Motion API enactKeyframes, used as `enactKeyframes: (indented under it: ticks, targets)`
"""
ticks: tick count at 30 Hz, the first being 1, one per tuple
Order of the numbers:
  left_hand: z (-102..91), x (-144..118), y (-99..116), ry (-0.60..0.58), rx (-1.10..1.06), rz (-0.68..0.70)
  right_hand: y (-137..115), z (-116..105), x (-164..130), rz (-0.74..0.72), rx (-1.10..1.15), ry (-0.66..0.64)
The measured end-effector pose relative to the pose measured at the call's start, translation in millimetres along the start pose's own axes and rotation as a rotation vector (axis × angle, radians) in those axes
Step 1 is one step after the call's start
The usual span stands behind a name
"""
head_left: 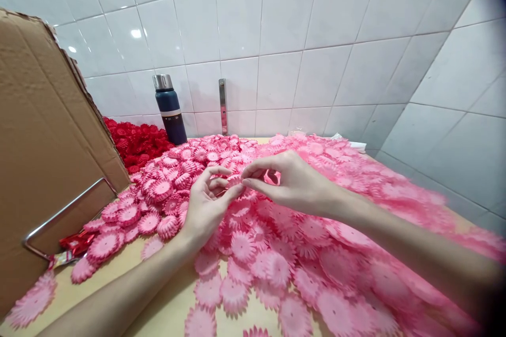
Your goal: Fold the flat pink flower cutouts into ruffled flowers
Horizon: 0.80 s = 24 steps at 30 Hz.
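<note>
White glossy wall tiles (276,63) behind and to the right; pale wooden tabletop (169,310) below, bare only along the near-left edge. Pink flower pieces (316,253) heaped across most of it: flat round paper-like discs with fringed, toothed rims and paler ribbed centres, thicker stacked ones toward the left. Red flower pieces (136,142) piled far left. Left hand (205,202) and right hand (294,181) raised just above the middle of the pink heap, fingertips meeting. Both curled, thumb and forefinger pinched together on one small pink flower piece (234,180) between them, other fingers loosely bent; a bit of pink also visible inside the right palm. Dark blue flask (169,110) with a steel cap upright against the far wall; pale band on it, no writing legible. Brown cardboard box flap (43,131) at left, a metal wire handle (65,216) across it. Red foil wrapper (75,245) near the box, lettering unreadable.
</note>
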<state>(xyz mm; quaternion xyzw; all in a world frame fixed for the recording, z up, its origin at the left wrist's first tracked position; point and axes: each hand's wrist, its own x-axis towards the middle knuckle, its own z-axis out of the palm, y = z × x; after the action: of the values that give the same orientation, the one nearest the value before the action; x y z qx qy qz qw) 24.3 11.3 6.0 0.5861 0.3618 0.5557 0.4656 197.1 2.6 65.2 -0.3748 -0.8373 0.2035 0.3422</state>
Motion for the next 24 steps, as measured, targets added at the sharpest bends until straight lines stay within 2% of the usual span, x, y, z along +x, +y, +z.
enactKeyframes:
  ticks: [5, 10, 16, 24]
  targets:
    - [-3.6, 0.3, -6.9, -0.038, 0.080, 0.053, 1.5, 0.6, -0.8, -0.015, 0.025, -0.018]
    - [-2.3, -1.6, -6.3, -0.069, 0.054, 0.064, -0.3, -1.5, -1.1, -0.018, 0.030, -0.059]
    - [0.2, -4.5, -0.3, 0.011, 0.073, 0.086, -4.3, -2.9, -1.1, -0.017, 0.000, -0.108]
    - [-1.8, -4.8, -5.2, -0.101, 0.045, 0.117, -1.1, -1.2, -2.6, -0.092, -0.035, -0.114]
